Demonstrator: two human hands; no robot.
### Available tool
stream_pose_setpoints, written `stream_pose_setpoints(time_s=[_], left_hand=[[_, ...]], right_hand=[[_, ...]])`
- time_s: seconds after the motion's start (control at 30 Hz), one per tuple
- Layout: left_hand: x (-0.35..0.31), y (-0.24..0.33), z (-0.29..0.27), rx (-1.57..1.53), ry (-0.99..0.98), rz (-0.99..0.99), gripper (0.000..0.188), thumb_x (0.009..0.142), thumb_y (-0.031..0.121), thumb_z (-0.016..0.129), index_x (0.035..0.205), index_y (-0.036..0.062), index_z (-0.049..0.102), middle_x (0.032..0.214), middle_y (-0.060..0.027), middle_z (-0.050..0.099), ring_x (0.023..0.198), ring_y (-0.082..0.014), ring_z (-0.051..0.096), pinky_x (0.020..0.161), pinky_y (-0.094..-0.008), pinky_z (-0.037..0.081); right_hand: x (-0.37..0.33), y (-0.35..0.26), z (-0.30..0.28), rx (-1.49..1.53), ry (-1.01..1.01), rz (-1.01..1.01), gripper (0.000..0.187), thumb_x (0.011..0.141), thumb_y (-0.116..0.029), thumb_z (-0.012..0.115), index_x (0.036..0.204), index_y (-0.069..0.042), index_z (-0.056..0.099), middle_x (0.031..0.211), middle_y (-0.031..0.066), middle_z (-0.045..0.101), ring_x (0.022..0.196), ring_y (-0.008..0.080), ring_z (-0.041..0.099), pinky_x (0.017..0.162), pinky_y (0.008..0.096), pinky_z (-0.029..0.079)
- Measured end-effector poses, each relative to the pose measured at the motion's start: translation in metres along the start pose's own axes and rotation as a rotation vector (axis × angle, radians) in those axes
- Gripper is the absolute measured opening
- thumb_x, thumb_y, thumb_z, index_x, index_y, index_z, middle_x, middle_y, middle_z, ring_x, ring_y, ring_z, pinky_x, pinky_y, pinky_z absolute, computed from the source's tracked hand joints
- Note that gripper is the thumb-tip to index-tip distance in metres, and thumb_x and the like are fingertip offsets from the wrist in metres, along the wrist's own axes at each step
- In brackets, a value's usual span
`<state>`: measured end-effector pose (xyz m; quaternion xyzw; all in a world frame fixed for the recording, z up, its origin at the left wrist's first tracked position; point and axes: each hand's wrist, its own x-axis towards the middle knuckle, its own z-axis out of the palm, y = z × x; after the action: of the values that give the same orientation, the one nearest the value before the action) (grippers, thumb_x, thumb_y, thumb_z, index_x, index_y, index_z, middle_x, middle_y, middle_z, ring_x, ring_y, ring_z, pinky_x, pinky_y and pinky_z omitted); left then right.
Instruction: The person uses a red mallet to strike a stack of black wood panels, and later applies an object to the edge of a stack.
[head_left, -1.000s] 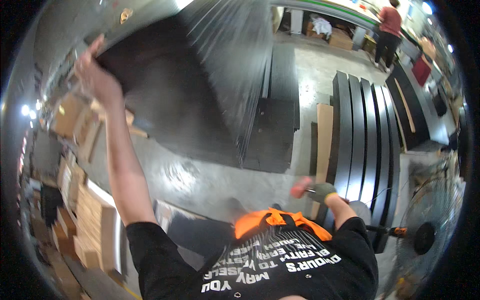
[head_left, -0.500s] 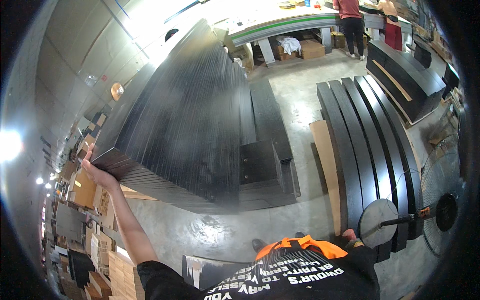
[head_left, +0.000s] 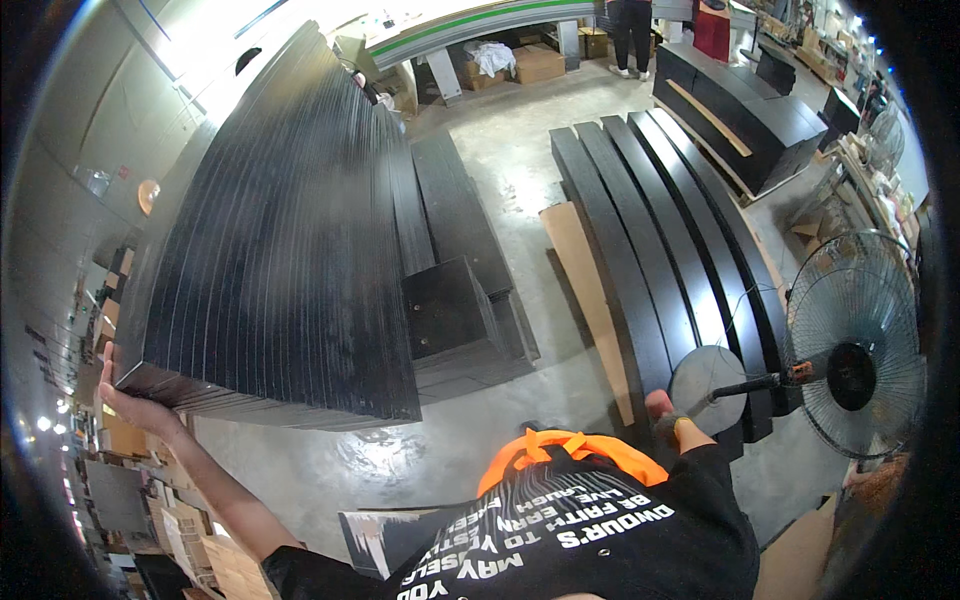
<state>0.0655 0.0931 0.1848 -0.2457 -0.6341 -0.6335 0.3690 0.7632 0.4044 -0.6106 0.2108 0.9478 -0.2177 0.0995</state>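
On the left, a tall row of black panels (head_left: pixel 280 250) stands on edge, packed tightly side by side. My left hand (head_left: pixel 140 408) lies against its near left corner, with the fingers stretched upward along the outer panel. At my right side, close to my body, is my right hand (head_left: pixel 664 412). It looks closed around something small, reddish and greyish, too small to make out. Just beyond it lie several long black boards (head_left: pixel 650 260) side by side, and the round grey base (head_left: pixel 708 388) of the fan is next to it.
A standing fan (head_left: pixel 850 370) is at the right. Shorter black panels (head_left: pixel 450 305) adjoin the tall row, and a brown board (head_left: pixel 588 300) lies along the long boards. Another black stack (head_left: pixel 740 115) is farther right. Two people stand by a long workbench (head_left: pixel 470 35) at the back.
The view has swung right, so everything sits farther left and more of the fan shows. My left hand stays at the panel corner. My right forearm now shows more.
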Motion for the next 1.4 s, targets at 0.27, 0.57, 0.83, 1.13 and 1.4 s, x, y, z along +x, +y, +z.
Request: stream_pose_setpoints(time_s=[0.27, 0.57, 0.83, 1.13, 1.4], left_hand=[[0.003, 0.003, -0.021, 0.078, 0.058, 0.032, 0.050, 0.098, 0.037, 0.021, 0.114, 0.0028, 0.054, 0.126, -0.0137, 0.058, 0.123, -0.0274, 0.049, 0.104, -0.0437, 0.043], [-0.056, 0.005, -0.086, 0.648, 0.336, 0.726, 0.048, 0.099, 0.033, 0.038, 0.122, -0.0056, 0.055, 0.107, -0.0214, 0.065, 0.097, -0.0330, 0.063, 0.092, -0.0450, 0.051], [-0.272, 0.040, 0.066, 0.454, 0.008, 1.074, 0.026, 0.092, 0.019, 0.048, 0.104, -0.0040, 0.054, 0.115, -0.0249, 0.054, 0.117, -0.0380, 0.050, 0.101, -0.0571, 0.038], [-0.236, 0.003, 0.304, 0.743, -0.156, 0.583, 0.023, 0.088, 0.008, 0.061, 0.108, 0.0000, 0.054, 0.134, -0.0249, 0.042, 0.127, -0.0397, 0.040, 0.107, -0.0500, 0.031], [-0.186, -0.091, 0.418, 0.891, -0.107, 0.588, 0.023, 0.087, 0.018, 0.064, 0.104, 0.0042, 0.060, 0.141, -0.0196, 0.040, 0.134, -0.0404, 0.032, 0.109, -0.0546, 0.031]], right_hand=[[0.060, -0.057, -0.203, 0.248, -0.334, 0.483, 0.022, 0.085, -0.028, 0.059, 0.096, -0.010, 0.066, 0.089, 0.0137, 0.068, 0.080, 0.0309, 0.067, 0.067, 0.0441, 0.051], [0.179, -0.102, -0.348, 1.347, -0.037, 1.027, 0.026, 0.081, -0.029, 0.067, 0.071, -0.008, 0.055, 0.053, 0.0059, 0.049, 0.037, 0.0221, 0.045, 0.040, 0.0395, 0.041], [0.254, -0.035, -0.420, 1.254, -0.051, 1.071, 0.023, 0.078, -0.026, 0.068, 0.077, -0.005, 0.058, 0.054, 0.0072, 0.052, 0.041, 0.0223, 0.050, 0.039, 0.0387, 0.042], [0.281, 0.071, -0.424, 1.342, 0.129, 1.102, 0.017, 0.080, -0.021, 0.065, 0.079, -0.005, 0.060, 0.062, 0.0049, 0.055, 0.049, 0.0185, 0.054, 0.044, 0.0356, 0.045], [0.282, 0.090, -0.479, 1.619, 0.161, 1.182, 0.020, 0.085, -0.023, 0.061, 0.070, -0.018, 0.048, 0.051, -0.0051, 0.042, 0.037, 0.0125, 0.039, 0.039, 0.0340, 0.037]])
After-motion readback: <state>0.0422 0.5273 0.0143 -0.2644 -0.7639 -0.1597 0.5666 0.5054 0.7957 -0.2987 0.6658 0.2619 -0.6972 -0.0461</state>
